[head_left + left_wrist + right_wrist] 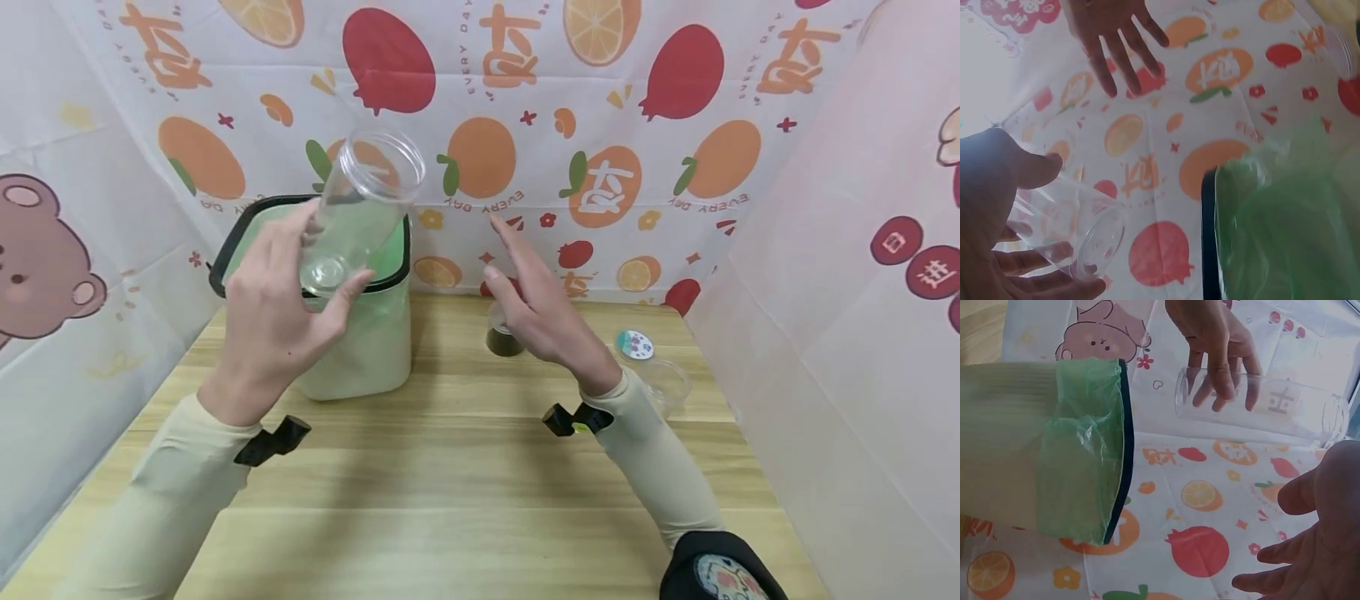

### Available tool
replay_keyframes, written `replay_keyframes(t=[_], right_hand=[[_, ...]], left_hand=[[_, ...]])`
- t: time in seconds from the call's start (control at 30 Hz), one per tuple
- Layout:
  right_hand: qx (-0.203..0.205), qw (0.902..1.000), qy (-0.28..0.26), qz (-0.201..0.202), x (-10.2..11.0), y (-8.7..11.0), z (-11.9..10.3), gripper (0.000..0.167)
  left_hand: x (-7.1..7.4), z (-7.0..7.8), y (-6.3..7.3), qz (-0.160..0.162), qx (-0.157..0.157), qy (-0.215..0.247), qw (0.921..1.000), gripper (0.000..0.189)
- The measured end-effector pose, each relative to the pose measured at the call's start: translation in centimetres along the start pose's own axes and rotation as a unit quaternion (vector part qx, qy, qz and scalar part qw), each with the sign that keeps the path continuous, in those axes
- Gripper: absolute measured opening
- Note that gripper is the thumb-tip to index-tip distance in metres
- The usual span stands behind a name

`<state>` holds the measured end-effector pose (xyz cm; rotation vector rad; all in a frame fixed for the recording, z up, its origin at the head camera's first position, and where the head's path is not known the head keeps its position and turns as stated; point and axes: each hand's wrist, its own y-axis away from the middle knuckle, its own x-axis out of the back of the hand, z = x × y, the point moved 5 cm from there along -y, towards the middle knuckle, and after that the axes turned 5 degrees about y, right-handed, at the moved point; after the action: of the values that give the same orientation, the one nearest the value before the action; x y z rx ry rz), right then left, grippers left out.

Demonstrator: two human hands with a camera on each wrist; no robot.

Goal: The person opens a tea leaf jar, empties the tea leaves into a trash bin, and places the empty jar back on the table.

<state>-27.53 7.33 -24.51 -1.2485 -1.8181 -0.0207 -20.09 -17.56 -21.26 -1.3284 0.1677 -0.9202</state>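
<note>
My left hand (273,296) grips a clear, see-through jar (363,212) low on its side, thumb on one side and fingers on the other. The jar is uncapped and tilted, its mouth up and to the right, in front of the bin's rim in the head view. My right hand (543,312) hovers to the right of the jar, apart from it, fingers extended and holding nothing. In the right wrist view the jar (1266,409) shows full length, with left fingers (1221,375) around its base end. A bin (360,350) with a green liner bag (1279,237) stands below.
Behind my right hand stands a small container (504,340) with a dark lower part, partly hidden. Farther right lie a round printed disc (636,344) and a clear round lid (667,385), partly behind my sleeve. Printed fabric (480,100) walls the wooden table (465,500).
</note>
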Motion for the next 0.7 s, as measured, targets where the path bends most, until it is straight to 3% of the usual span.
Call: replay_keyframes(t=[0.23,0.33,0.7], right_hand=[[-0.018,0.9996,0.023,0.003,0.7,2.3,1.5,0.061],[-0.031,0.9991,0.029,0.003,1.1,3.3,2.3,0.06],[-0.058,0.9967,0.056,0.003,1.9,6.2,5.3,0.058]], left_hand=[[-2.6,2.0,1.6,-0.049,-0.03,0.081,0.9951,0.067],[-3.9,2.5,2.4,-0.079,-0.028,0.109,0.9905,0.064],[-8.7,3.4,5.8,-0.155,0.042,0.155,0.9748,0.069]])
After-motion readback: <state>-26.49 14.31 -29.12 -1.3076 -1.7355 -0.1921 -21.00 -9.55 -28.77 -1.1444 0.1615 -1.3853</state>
